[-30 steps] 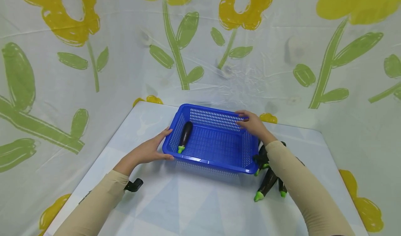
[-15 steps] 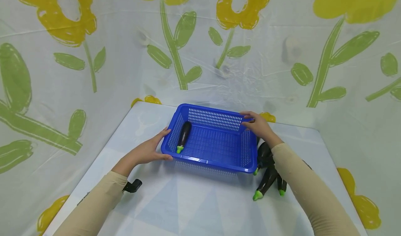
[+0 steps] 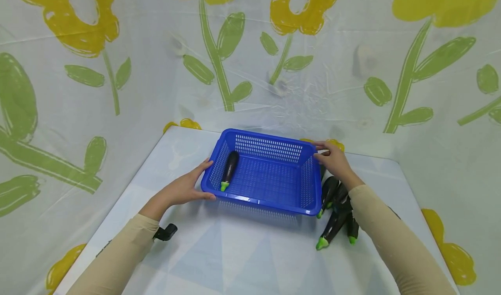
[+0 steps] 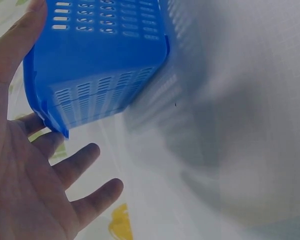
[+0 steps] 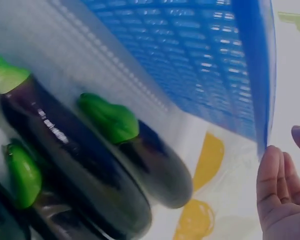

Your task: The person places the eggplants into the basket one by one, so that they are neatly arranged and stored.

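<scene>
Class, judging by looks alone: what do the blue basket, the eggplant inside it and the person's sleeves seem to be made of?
Blue basket: likely moulded plastic, smooth and slightly shiny; regular slots and light glinting on the rim.
Eggplant: glossy, dark, with a bright green cap; real skin or imitation plastic, unclear which.
Sleeves: probably fabric, matte, with soft creases.

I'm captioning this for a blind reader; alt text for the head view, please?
A person's left hand and right hand flank a blue rectangular perforated plastic basket holding one elongated dark, green-capped eggplant. More dark eggplants lie right of the basket on a pale table.
</scene>
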Tool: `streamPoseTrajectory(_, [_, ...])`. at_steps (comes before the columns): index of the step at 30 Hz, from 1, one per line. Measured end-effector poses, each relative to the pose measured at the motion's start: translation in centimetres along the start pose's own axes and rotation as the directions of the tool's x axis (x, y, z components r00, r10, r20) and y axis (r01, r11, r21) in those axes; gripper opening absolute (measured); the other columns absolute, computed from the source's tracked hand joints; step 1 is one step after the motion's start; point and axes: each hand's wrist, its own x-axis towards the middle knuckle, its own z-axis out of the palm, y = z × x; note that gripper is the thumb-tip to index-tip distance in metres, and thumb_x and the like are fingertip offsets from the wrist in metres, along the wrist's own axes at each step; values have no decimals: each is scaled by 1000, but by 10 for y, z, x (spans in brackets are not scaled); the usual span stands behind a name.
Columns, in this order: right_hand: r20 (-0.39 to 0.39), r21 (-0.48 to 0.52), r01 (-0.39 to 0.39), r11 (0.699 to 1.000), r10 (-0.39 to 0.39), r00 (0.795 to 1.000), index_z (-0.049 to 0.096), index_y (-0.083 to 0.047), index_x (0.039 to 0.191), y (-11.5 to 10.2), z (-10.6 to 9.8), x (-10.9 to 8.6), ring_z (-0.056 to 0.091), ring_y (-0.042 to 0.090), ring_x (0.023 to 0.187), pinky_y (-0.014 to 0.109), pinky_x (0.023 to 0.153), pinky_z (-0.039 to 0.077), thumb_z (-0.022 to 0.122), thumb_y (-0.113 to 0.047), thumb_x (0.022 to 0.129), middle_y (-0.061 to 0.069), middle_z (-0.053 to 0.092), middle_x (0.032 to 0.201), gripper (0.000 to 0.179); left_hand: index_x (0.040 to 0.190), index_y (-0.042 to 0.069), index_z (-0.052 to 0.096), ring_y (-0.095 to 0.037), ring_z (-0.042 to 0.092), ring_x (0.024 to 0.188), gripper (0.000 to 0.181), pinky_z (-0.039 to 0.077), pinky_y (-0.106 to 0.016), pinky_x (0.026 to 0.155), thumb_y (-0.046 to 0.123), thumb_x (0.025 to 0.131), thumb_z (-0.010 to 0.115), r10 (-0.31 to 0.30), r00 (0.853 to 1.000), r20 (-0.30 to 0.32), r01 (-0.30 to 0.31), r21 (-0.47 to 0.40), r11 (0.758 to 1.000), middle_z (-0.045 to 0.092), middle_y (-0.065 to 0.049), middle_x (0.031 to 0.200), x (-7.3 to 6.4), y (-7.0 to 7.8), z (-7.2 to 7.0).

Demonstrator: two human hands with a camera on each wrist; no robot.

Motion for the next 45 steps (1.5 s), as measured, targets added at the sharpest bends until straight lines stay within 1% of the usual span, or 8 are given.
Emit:
streamPoseTrajectory(9, [-44, -26, -31, 999, 30, 999, 52, -13, 131, 20, -7, -8, 59, 33, 102, 44, 78, 54, 58, -17, 93, 19, 52, 126, 39, 150, 30, 8, -34, 23, 138, 111, 31, -57, 103, 71, 64, 67, 9, 1000, 6, -10, 10, 1000, 2, 6, 156, 1, -1, -1])
streamPoseTrajectory(13, [-33, -17, -17, 1000, 17, 999, 52, -11, 131, 29, -10, -13, 59, 36, 102, 46, 78, 54, 57, -14, 93, 22, 52, 126, 39, 150, 31, 8, -34, 23, 138, 110, 31, -58, 103, 68, 65, 68, 2, 1000, 6, -2, 1, 1000, 3, 5, 156, 1, -1, -1])
streamPoseTrajectory(16, [-23, -29, -35, 999, 35, 999, 51, -12, 131, 35, -11, -17, 58, 35, 102, 44, 78, 54, 57, -16, 93, 22, 51, 127, 39, 150, 32, 8, -34, 24, 137, 110, 31, -58, 102, 66, 65, 69, -6, 1000, 5, 6, -6, 1000, 3, 6, 156, 1, -1, 0])
streamPoseTrajectory(24, [-18, -103, -93, 990, 92, 996, 49, -12, 133, 49, -14, -32, 55, 37, 106, 49, 82, 52, 54, -20, 94, 21, 50, 129, 40, 150, 31, 8, -33, 23, 138, 115, 31, -57, 103, 76, 60, 63, -3, 1000, 3, 3, -8, 1000, 3, 6, 156, 0, -1, -1])
streamPoseTrajectory(30, [-33, -129, -86, 988, 82, 996, 50, -11, 132, 58, -18, -44, 54, 39, 107, 52, 83, 50, 54, -23, 95, 22, 50, 128, 39, 150, 32, 7, -32, 22, 138, 114, 31, -56, 103, 76, 60, 63, -1, 1000, 6, 2, -7, 1000, 2, 8, 156, 0, -2, 0])
streamPoseTrajectory(35, [-35, -111, -99, 989, 96, 995, 50, -13, 133, 68, -20, -53, 56, 35, 104, 47, 80, 52, 52, -31, 95, 22, 51, 128, 42, 150, 30, 8, -32, 23, 138, 109, 30, -56, 105, 66, 66, 69, 21, 1000, 7, -21, -26, 999, 3, 7, 156, -1, -3, 1])
streamPoseTrajectory(38, [-39, -105, -116, 988, 113, 993, 49, -13, 133, 72, -23, -58, 55, 35, 107, 48, 82, 51, 50, -35, 95, 21, 48, 130, 44, 150, 30, 9, -32, 23, 138, 107, 29, -56, 105, 61, 68, 71, 29, 1000, 1, -29, -31, 999, 3, 8, 156, -1, -4, 1])
streamPoseTrajectory(45, [-45, -101, -141, 985, 137, 990, 48, -9, 134, 82, -32, -68, 51, 39, 113, 51, 84, 49, 50, -33, 96, 22, 47, 130, 45, 149, 36, 6, -32, 23, 138, 113, 31, -57, 103, 77, 60, 62, 10, 1000, -9, -10, -12, 1000, 2, 10, 156, 2, -7, 3])
